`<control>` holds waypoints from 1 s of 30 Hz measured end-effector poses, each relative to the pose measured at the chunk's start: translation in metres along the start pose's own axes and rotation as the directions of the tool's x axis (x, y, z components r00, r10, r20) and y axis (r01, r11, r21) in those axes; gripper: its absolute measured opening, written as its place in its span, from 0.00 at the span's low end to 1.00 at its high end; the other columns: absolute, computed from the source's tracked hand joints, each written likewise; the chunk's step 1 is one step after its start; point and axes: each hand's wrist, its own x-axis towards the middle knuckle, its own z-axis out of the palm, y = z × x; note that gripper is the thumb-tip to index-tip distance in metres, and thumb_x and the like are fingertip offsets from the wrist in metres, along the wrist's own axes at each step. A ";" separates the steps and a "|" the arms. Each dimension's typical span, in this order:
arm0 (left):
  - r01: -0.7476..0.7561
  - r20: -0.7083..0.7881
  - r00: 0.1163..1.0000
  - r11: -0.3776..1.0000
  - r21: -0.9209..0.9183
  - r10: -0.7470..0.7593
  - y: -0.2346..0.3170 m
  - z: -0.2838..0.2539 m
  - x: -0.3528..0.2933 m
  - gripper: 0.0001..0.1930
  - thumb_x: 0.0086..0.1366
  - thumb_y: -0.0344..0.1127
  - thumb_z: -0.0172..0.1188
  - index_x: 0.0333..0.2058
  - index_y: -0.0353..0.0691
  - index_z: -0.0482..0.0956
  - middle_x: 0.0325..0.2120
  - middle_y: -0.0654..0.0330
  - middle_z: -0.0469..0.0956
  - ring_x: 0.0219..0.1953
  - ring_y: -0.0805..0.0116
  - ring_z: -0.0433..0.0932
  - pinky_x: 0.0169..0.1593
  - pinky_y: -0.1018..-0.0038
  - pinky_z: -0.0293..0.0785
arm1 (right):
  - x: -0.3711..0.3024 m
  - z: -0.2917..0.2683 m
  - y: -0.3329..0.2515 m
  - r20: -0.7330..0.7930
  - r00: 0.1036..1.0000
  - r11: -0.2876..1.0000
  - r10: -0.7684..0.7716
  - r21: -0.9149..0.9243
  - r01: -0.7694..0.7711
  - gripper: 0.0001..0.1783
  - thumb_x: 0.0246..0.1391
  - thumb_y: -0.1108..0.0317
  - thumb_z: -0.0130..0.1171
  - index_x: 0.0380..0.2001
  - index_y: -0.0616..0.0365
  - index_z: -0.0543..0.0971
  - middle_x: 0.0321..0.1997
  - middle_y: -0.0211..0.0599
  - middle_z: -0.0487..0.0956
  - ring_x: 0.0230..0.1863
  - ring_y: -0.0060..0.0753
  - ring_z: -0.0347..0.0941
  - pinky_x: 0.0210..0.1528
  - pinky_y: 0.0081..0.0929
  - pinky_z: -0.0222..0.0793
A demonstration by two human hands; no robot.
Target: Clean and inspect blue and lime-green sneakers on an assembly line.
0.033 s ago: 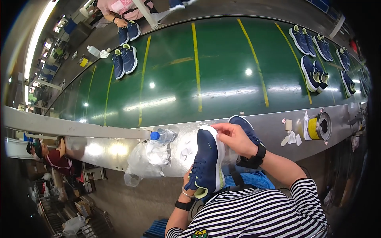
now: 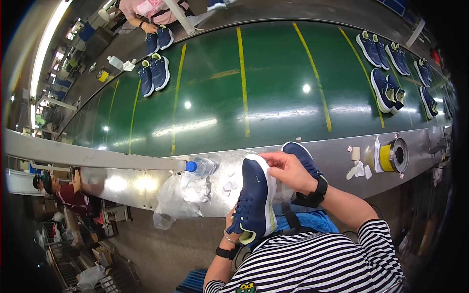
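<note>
A navy sneaker (image 2: 254,193) with a white sole is held toe-up in front of my body. My left hand (image 2: 231,225) grips it from behind near the heel and pale green collar; most of its fingers are hidden by the shoe. The bent fingers of my right hand (image 2: 292,172) touch the white sole edge at the toe, in a pinch. Whatever may be between those fingertips is too small to make out. Behind my right wrist, a second navy sneaker (image 2: 299,151) rests on the metal ledge, partly covered.
Beyond the metal ledge (image 2: 337,161) runs a green belt (image 2: 273,83) carrying sneaker pairs (image 2: 154,74). Left on the ledge are a blue-capped bottle (image 2: 201,167) and crumpled plastic (image 2: 176,198); right, a yellow-labelled can (image 2: 393,155) and white scraps (image 2: 359,169). Another person's hand (image 2: 148,28) touches shoes across the belt.
</note>
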 end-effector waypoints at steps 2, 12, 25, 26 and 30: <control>-0.010 -0.018 1.000 1.000 0.026 0.011 0.004 -0.004 -0.005 0.24 0.57 0.27 0.51 0.54 0.33 0.60 0.38 0.57 0.75 0.38 0.72 0.74 0.42 0.78 0.70 | 0.002 0.001 0.010 0.025 0.999 1.000 -0.026 -0.004 0.026 0.23 0.44 0.78 0.46 0.47 0.59 0.71 0.32 0.26 0.70 0.33 0.16 0.65 0.36 0.14 0.62; 0.015 -0.061 0.998 0.991 0.133 -0.006 0.039 -0.007 0.001 0.27 0.57 0.27 0.50 0.56 0.35 0.57 0.42 0.56 0.73 0.41 0.73 0.72 0.44 0.79 0.68 | -0.067 -0.095 0.024 -0.339 0.935 0.922 -0.105 -0.386 -0.037 0.28 0.41 0.74 0.52 0.51 0.57 0.65 0.44 0.36 0.68 0.47 0.28 0.65 0.49 0.26 0.61; -0.033 -0.022 0.999 0.961 0.275 0.041 0.010 0.033 0.039 0.33 0.49 0.25 0.57 0.56 0.42 0.59 0.41 0.52 0.69 0.45 0.60 0.68 0.49 0.72 0.64 | -0.100 -0.133 0.107 -0.089 0.969 0.826 0.231 -0.509 -0.244 0.44 0.36 0.73 0.62 0.58 0.61 0.54 0.56 0.47 0.61 0.58 0.38 0.57 0.59 0.28 0.51; -0.034 -0.018 0.999 0.960 0.278 0.041 0.015 0.038 0.041 0.33 0.49 0.25 0.57 0.56 0.42 0.59 0.41 0.52 0.69 0.45 0.60 0.68 0.49 0.72 0.64 | -0.100 -0.131 0.119 -0.092 0.969 0.828 0.230 -0.505 -0.245 0.44 0.36 0.73 0.62 0.58 0.61 0.54 0.56 0.47 0.61 0.58 0.38 0.57 0.59 0.28 0.51; -0.040 -0.007 0.999 0.874 0.485 0.050 0.045 0.054 0.045 0.36 0.46 0.25 0.59 0.57 0.45 0.58 0.48 0.48 0.62 0.51 0.53 0.61 0.53 0.69 0.59 | -0.101 -0.111 0.131 -0.329 0.942 0.822 0.073 -0.515 -0.244 0.29 0.46 0.67 0.55 0.53 0.60 0.62 0.50 0.49 0.67 0.53 0.39 0.63 0.54 0.29 0.56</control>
